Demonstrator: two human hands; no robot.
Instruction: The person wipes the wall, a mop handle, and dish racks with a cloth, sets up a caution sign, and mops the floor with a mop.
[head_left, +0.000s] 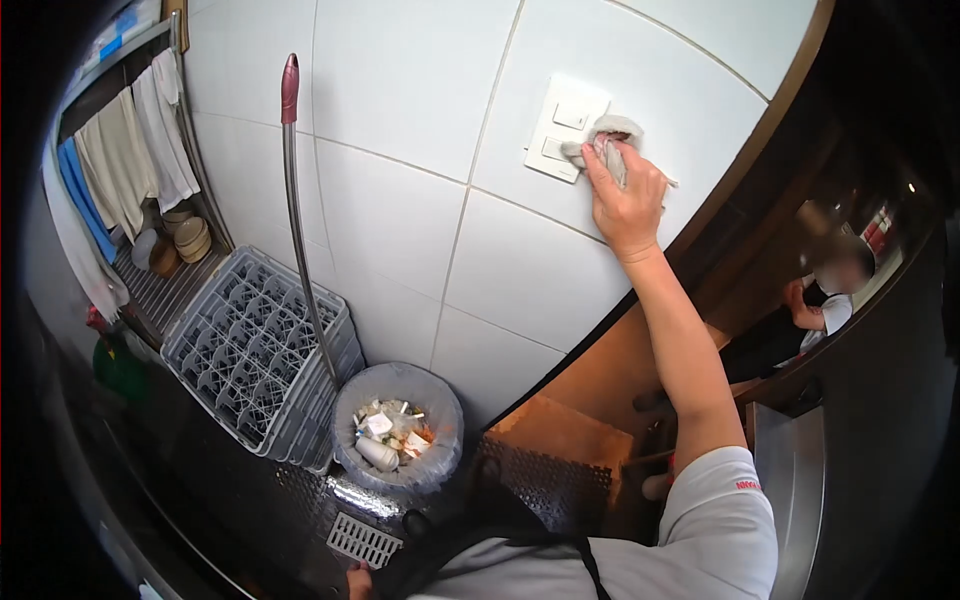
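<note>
My right hand [630, 205] is raised to the tiled wall, its fingers closed round a bunched greyish-white cloth [613, 150]. The cloth touches the right side of a white wall switch plate [560, 120] and covers part of it. Two rocker switches show on the plate. Low at the bottom edge, only a small part of my left hand [358, 582] is visible beside my dark apron. Its fingers are mostly hidden, and I cannot make out whether it holds anything.
A lined bin [450, 410] of waste stands by the wall, next to stacked grey glass racks [345, 340]. A long-handled tool [292, 160] leans there. Cloths [118, 150] hang from a rack at left. A floor grate [364, 541] lies below. Another person [825, 310] is in the doorway.
</note>
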